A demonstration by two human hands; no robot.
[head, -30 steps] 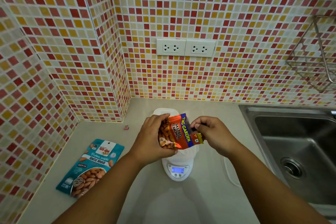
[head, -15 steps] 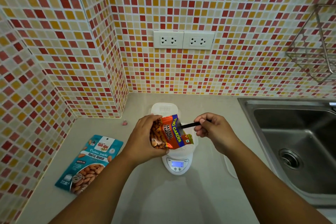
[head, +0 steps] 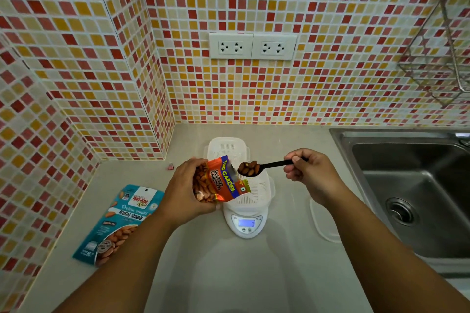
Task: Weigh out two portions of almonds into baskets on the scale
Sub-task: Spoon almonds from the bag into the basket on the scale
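White baskets (head: pixel 256 192) two, almond packets two, left hand (head: pixel 183 193) gripping one (head: pixel 218 180), right (head: pixel 310 175) pinching spoon (head: pixel 264 166)

both forearms are bare to the frame's lower edge, with no sleeves in view. the left hand (head: pixel 184 193) and right hand (head: pixel 311 175) wear no gloves, rings or watch.

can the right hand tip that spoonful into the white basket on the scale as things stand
Probably yes: the right hand holds the spoon just above the white basket, with nothing between them; the orange bag sits to its left.
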